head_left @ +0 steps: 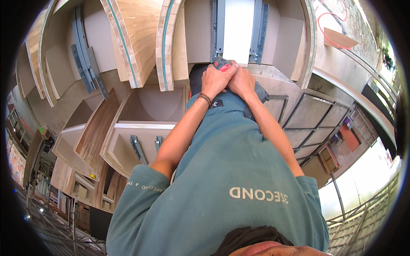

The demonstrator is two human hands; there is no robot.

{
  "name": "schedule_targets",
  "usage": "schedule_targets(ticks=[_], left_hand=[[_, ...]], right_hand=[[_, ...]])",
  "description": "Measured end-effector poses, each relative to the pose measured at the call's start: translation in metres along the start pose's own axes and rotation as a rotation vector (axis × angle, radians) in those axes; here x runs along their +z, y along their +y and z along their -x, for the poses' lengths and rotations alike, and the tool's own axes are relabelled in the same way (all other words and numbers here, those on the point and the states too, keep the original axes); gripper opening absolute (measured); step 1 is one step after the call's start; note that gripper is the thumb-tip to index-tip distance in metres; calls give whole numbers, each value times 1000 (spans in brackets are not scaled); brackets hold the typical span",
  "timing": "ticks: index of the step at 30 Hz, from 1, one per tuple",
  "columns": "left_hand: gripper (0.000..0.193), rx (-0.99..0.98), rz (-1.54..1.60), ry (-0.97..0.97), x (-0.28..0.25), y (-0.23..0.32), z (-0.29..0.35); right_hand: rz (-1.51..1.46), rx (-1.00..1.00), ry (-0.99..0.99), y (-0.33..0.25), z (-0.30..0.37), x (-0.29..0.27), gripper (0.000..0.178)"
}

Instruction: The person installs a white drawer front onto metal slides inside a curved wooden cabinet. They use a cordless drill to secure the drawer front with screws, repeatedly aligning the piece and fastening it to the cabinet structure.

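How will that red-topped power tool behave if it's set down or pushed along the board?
The power tool probably feels heavy for its size: both hands, left hand and right hand, clamp it. Rigid body, so no flex. Its shape is mostly hidden; tipping or rolling can't be judged.

Supporting structure: an unfinished plywood cabinet carcass (239, 30) with pale board panels and layered, exposed edges. Two grey metal drawer slides (259, 32) are fixed upright on the inner walls of the central compartment, one on each side of a white back panel (238, 25). Further slides (85, 55) are mounted in the compartment to the left. Below left, an open wooden drawer box (136, 128) stands against the carcass; two short metal brackets (136, 147) sit on its front panel.
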State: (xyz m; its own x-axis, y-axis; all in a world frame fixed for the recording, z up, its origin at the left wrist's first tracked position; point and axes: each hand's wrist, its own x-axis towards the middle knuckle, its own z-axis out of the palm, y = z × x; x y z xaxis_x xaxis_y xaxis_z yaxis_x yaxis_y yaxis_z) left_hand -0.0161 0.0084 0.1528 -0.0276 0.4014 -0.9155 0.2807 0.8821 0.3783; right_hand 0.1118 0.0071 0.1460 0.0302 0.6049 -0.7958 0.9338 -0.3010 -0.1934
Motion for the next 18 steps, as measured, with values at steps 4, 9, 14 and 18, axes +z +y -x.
schedule_targets(ticks=[4,9,14,18], left_hand=[[89,6,-6,27,1,1,-4],[88,21,19,37,3,-1,-6],[87,34,39,31,3,-3,-2],[85,38,27,48,4,-6,-4]], right_hand=[[10,14,-26,-6,1,-9,63],[6,14,-17,-4,0,-7,60],[9,-11,-4,-5,1,-7,57],[1,-31,10,-1,-2,-2,56]])
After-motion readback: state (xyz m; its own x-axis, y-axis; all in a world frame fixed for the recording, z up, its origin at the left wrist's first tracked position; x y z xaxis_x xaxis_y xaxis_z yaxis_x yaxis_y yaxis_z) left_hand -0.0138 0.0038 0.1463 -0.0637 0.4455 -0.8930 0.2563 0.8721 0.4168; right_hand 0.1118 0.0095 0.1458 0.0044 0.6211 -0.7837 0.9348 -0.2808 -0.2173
